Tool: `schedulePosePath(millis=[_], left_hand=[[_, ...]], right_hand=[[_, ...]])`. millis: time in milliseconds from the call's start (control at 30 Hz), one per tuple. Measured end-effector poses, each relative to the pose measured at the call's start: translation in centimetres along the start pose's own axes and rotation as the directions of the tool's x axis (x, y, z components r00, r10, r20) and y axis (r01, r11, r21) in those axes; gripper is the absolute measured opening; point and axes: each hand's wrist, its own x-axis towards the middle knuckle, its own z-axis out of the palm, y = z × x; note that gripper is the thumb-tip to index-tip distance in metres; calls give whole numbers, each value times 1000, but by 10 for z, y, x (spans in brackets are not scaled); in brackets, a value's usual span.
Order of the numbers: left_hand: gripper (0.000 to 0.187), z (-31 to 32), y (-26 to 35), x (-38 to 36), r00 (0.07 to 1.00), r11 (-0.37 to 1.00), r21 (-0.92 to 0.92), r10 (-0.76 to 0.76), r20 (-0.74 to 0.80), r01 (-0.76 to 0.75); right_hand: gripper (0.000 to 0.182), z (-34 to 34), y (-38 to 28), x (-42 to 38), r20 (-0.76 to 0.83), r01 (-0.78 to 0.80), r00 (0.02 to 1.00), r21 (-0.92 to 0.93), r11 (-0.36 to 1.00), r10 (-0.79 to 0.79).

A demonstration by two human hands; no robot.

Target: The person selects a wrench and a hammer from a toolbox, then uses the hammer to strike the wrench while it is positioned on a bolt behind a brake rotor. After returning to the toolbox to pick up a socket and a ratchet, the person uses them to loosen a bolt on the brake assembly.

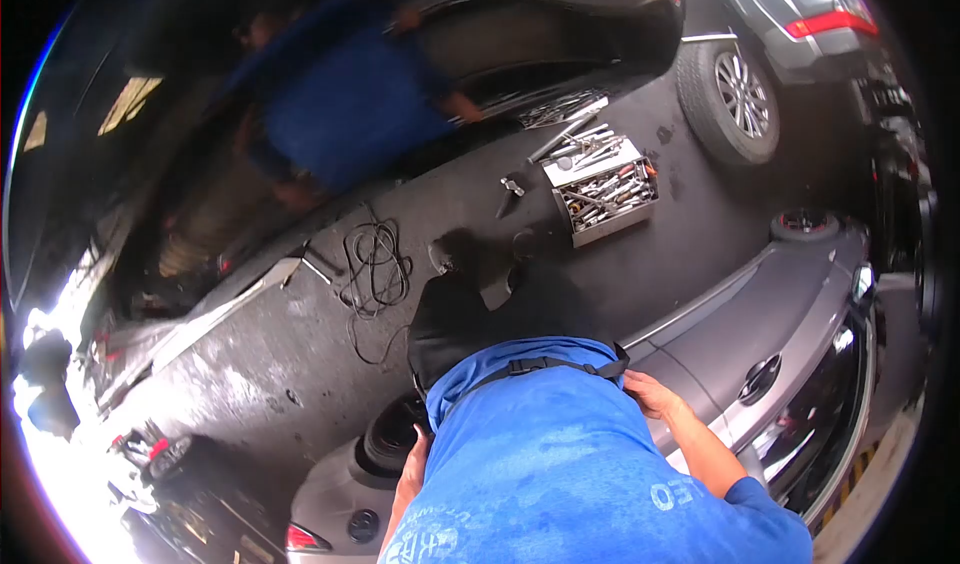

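Observation:
My right hand (pixel 650 394) rests at my right hip, its fingers against the blue shirt (pixel 545 434) close to the end of a black waist strap (pixel 525 366). My left hand (pixel 411 467) lies along my left side on the shirt, seen edge-on and partly hidden by my body. Neither hand shows a tool in it. On the floor past my feet stands an open toolbox (pixel 603 232) crowded with wrenches and other hand tools. A hammer (pixel 513 186) lies nearer me, left of the toolbox.
A glossy dark car (pixel 520 49) fills the far left, reflecting a person in blue. A grey car (pixel 720 334) stands close behind on my right. A loose wheel (pixel 728 104) sits far right by another vehicle (pixel 800 19). A black cable (pixel 378 264) lies coiled on the floor.

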Motion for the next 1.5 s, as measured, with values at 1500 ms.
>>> schedulePosePath(millis=[1500], left_hand=[[48, 136, 383, 455, -565, -591, 644, 775, 285, -486]], right_hand=[[52, 165, -392, 697, 51, 994, 0, -106, -5, -999]])
